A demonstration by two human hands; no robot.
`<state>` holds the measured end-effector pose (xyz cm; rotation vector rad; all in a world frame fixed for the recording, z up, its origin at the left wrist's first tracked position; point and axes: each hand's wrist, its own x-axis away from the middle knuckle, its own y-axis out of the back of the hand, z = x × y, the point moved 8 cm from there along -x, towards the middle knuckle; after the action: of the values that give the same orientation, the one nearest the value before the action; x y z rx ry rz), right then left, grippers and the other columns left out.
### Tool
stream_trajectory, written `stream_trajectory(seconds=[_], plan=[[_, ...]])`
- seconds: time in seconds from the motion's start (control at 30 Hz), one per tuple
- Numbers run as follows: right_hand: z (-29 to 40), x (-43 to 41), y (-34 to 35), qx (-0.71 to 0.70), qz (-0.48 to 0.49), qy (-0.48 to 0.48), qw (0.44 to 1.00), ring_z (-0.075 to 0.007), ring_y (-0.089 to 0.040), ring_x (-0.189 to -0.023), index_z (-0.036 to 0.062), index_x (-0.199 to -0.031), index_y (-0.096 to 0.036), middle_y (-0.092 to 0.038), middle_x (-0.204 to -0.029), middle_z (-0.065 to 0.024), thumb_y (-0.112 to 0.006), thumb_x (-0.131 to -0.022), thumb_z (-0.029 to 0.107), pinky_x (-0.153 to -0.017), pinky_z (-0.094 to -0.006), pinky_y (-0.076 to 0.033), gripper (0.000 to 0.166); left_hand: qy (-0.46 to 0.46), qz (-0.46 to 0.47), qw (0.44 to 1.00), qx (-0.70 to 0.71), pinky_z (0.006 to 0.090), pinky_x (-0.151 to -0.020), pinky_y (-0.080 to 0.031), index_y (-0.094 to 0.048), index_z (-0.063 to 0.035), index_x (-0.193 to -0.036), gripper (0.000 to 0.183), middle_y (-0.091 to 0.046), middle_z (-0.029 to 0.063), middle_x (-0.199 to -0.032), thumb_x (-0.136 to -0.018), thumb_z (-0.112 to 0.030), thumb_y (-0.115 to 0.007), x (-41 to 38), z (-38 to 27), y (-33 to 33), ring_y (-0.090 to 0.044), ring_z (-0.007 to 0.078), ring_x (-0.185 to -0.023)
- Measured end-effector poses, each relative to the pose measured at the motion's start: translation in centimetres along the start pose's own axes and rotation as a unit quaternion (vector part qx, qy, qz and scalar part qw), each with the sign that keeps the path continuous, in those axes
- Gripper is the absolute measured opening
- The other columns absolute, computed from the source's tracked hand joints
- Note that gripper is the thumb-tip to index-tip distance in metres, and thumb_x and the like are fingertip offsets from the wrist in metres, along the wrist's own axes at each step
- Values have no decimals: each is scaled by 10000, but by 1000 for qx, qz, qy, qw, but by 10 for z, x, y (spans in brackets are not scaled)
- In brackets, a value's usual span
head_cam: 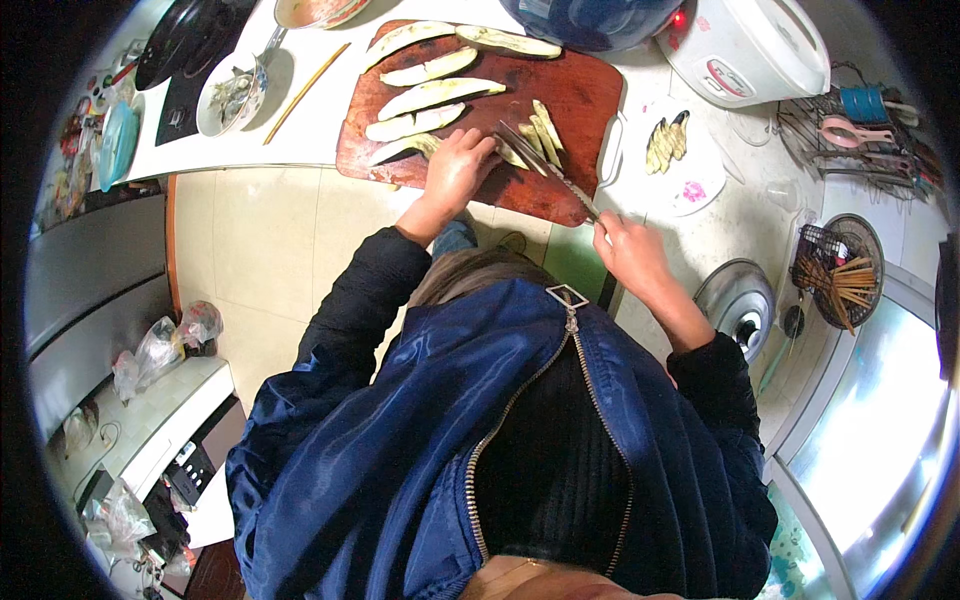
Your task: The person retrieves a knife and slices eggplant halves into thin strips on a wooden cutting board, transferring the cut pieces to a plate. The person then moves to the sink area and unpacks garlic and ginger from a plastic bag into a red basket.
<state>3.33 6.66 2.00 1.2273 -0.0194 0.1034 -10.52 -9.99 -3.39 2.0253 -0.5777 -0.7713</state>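
A reddish-brown wooden cutting board (577,82) lies at the counter's edge before me. My right hand (632,251) grips the handle of a kitchen knife (541,161), its blade slanting across the board towards my left hand. With bent fingers, my left hand (456,169) presses on a long eggplant piece (405,148), partly hidden under it. Cut eggplant strips (547,126) lie just beyond the blade. Several long pale eggplant pieces (442,97) are spread over the board's left and far parts. More cut strips (666,142) rest on a white flowered plate (709,169) to the right.
A white rice cooker (750,52) and a dark blue vessel (600,22) stand behind the board. On the left are a bowl (259,105) and a thin wooden stick (307,94). A metal lid (739,307) and a chopstick basket (817,262) are at right.
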Motion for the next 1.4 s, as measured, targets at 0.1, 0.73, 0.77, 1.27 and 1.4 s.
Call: stream_trajectory(seconds=[0.1,0.73,0.77,1.27,1.4], plan=[[8,-6,5,44,-22,21,999,-335,-595,-562,51,-868,-536,-579,-673,-141,-573,-808,171,-498,-418,-486,139,78,-24,996,39,410,-731,-459,-597,-68,-940,155,-575,129,-862,-789,-82,-566,-3,22,20,-561,325,-841],[37,-33,-2,183,-100,126,970,-173,-585,-538,57,-964,-530,-511,-710,-51,-561,-697,109,-504,-303,-440,274,-245,364,876,201,469,-1035,-296,-456,-235,-1308,448,-387,124,-1381,-872,-316,-521,-54,-69,-29,-331,319,-1293],[38,-36,-1,185,-109,134,968,-170,-580,-532,57,-968,-529,-509,-707,-46,-560,-697,111,-505,-300,-429,279,-254,367,866,227,459,-1027,-316,-474,-225,-1295,432,-413,136,-1360,-872,-303,-521,-58,-67,-30,-357,328,-1277],[14,21,24,122,-102,138,977,-188,-577,-547,106,-1006,-589,-535,-752,-44,-596,-731,151,-543,-319,-452,279,-305,432,845,82,443,-1022,-330,-535,-172,-1235,429,-482,60,-1316,-810,-142,-585,-93,-48,-64,-381,289,-1267],[-21,61,30,65,-62,-34,995,-250,-610,-603,120,-965,-584,-564,-755,-73,-574,-803,195,-561,-389,-490,179,-226,260,918,195,401,-1029,-343,-527,-95,-1229,451,-485,114,-1299,-785,-80,-602,-118,-32,-5,-413,296,-1237]])
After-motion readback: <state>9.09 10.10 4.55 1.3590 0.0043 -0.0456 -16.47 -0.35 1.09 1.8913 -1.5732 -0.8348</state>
